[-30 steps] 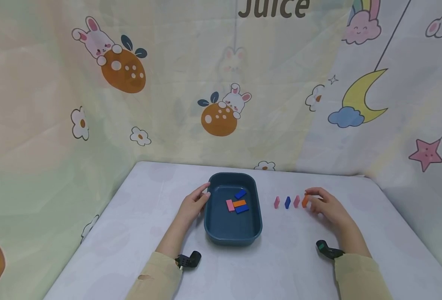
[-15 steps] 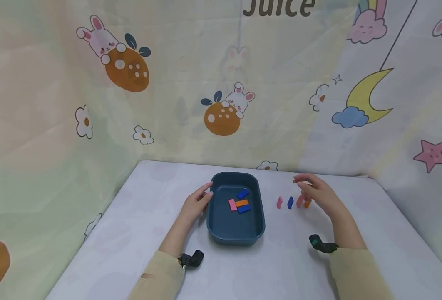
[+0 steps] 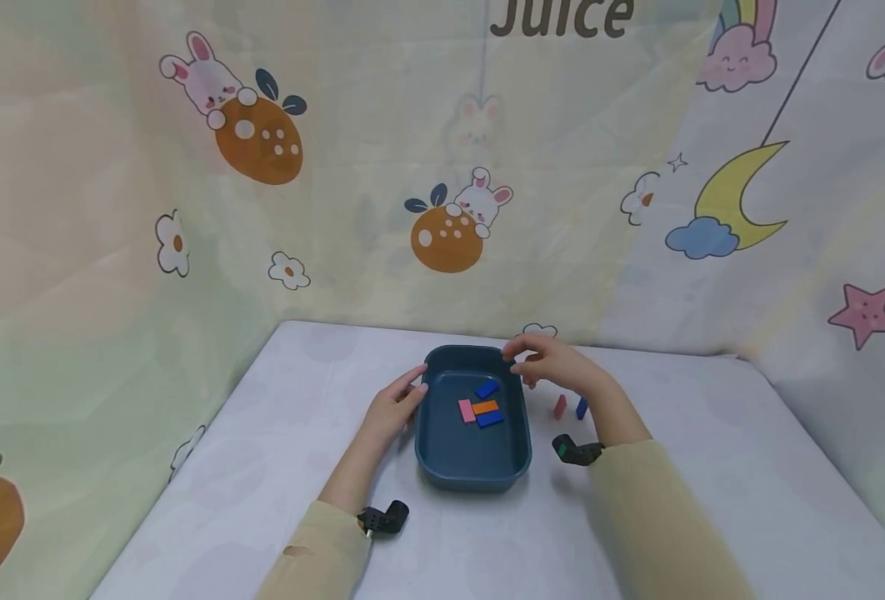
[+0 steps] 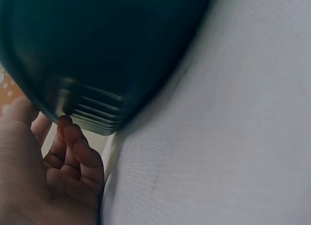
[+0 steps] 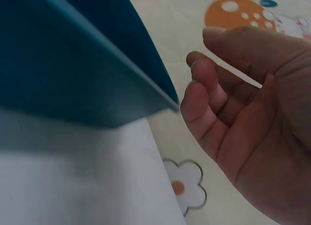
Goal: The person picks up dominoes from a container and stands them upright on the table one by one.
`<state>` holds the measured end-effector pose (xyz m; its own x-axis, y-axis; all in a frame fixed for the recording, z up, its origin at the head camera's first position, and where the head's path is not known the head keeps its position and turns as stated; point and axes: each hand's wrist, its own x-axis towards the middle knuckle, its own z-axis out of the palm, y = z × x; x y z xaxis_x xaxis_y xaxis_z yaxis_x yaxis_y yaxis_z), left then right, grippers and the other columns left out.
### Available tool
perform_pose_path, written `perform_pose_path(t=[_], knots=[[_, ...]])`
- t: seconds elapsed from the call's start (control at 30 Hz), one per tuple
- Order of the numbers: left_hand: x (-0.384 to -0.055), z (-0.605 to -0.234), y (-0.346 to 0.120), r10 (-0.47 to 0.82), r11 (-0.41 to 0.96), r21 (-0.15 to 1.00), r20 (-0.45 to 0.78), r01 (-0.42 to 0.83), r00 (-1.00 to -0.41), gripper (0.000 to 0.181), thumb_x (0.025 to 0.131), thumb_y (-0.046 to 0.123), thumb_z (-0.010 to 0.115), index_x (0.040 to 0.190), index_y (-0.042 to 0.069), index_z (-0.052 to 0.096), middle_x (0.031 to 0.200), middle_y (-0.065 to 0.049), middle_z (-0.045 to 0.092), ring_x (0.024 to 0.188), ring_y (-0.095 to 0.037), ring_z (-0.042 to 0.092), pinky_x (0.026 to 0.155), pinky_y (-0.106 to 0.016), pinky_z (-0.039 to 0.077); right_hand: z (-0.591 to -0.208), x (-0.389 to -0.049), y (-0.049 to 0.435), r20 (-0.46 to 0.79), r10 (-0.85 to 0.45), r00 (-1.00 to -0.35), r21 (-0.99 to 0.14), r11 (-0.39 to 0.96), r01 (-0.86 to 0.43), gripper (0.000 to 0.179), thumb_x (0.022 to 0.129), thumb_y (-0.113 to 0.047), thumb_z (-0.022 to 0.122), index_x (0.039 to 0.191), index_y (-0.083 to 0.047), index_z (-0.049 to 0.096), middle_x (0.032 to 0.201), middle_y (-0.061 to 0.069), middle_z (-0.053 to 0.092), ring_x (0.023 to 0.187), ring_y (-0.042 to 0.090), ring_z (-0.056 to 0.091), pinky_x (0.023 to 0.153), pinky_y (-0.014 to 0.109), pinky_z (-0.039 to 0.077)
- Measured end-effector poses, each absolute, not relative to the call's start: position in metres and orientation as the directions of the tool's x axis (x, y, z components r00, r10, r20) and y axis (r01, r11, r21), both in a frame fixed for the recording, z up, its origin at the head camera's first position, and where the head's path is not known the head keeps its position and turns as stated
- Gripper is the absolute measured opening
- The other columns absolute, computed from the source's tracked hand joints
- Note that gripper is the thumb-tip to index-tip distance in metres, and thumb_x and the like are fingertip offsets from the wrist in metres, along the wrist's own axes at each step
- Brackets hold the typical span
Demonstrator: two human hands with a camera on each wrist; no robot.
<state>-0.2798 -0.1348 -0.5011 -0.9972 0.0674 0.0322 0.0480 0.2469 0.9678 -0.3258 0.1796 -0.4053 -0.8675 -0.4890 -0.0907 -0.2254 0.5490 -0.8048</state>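
Observation:
In the head view, a dark blue-green tray (image 3: 472, 482) holds several flat small blocks: a pink block (image 3: 467, 411), an orange block (image 3: 485, 407) and two blue ones. The left hand (image 3: 392, 414) touches the tray's left rim with thumb and fingertips; its other fingers bend loosely in the left wrist view. Over the tray's far right corner hovers the right hand (image 3: 555, 367). Nothing shows between its loosely bent fingers in the right wrist view (image 5: 257, 113). A standing pink block (image 3: 559, 407) and blue block (image 3: 581, 407) are right of the tray, the blue one partly behind the right wrist.
A white-covered table (image 3: 472, 542) bears the tray and blocks. Printed cloth (image 3: 352, 208) rises behind the table and at its sides. Each wrist wears a black camera, such as the left one (image 3: 385, 517).
The right hand has left the standing orange block and moved left to the tray's far right corner. Its arm now covers the standing orange block and one pink block. The left hand stays at the rim.

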Motion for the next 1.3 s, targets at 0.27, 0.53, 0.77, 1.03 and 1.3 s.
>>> perform_pose_path(t=[0.27, 0.53, 0.77, 1.03, 1.3], knots=[[-0.281, -0.501, -0.133, 0.076, 0.256, 0.966, 0.019, 0.038, -0.997, 0.039, 0.097, 0.043, 0.060, 0.136, 0.044, 0.056, 0.090, -0.004, 0.061, 0.074, -0.021, 0.055, 0.063, -0.029, 0.045, -0.404, -0.338, 0.137, -0.173, -0.543, -0.822, -0.716, 0.642, -0.273, 0.031, 0.096, -0.022, 0.062, 0.126, -0.011, 0.061, 0.118, 0.008, 0.063, 0.089, 0.023, 0.066, 0.082, 0.035, 0.056], [-0.282, -0.501, -0.135, 0.074, 0.252, 0.967, 0.013, 0.031, -0.997, 0.039, 0.096, 0.043, 0.061, 0.135, 0.042, 0.057, 0.090, -0.005, 0.061, 0.075, -0.022, 0.055, 0.064, -0.030, 0.045, -0.417, -0.347, 0.103, -0.259, -0.536, -0.803, -0.552, 0.765, -0.332, 0.023, 0.101, -0.022, 0.056, 0.120, -0.012, 0.066, 0.111, 0.008, 0.067, 0.080, 0.017, 0.065, 0.079, 0.033, 0.057], [-0.282, -0.500, -0.138, 0.088, 0.249, 0.968, 0.018, 0.040, -0.996, 0.039, 0.097, 0.042, 0.060, 0.135, 0.043, 0.057, 0.088, -0.005, 0.060, 0.072, -0.022, 0.055, 0.061, -0.029, 0.044, -0.433, -0.348, 0.082, -0.295, -0.492, -0.819, -0.496, 0.811, -0.309, 0.018, 0.100, -0.016, 0.052, 0.109, -0.016, 0.067, 0.095, 0.004, 0.064, 0.077, 0.018, 0.062, 0.075, 0.032, 0.052], [-0.282, -0.499, -0.138, 0.099, 0.252, 0.966, 0.025, 0.049, -0.995, 0.040, 0.097, 0.043, 0.060, 0.137, 0.042, 0.056, 0.090, -0.004, 0.061, 0.073, -0.021, 0.055, 0.060, -0.029, 0.045, -0.444, -0.345, 0.078, -0.249, -0.489, -0.836, -0.653, 0.722, -0.228, 0.021, 0.100, -0.019, 0.054, 0.115, -0.015, 0.067, 0.102, 0.005, 0.065, 0.081, 0.019, 0.064, 0.079, 0.033, 0.055], [-0.281, -0.499, -0.138, 0.091, 0.252, 0.967, 0.028, 0.050, -0.995, 0.041, 0.097, 0.043, 0.060, 0.137, 0.040, 0.056, 0.089, -0.004, 0.061, 0.072, -0.020, 0.055, 0.060, -0.029, 0.044, -0.447, -0.346, 0.076, -0.174, -0.442, -0.880, -0.600, 0.756, -0.261, 0.026, 0.093, -0.011, 0.058, 0.116, -0.019, 0.068, 0.110, 0.002, 0.066, 0.087, 0.020, 0.059, 0.079, 0.035, 0.052]])
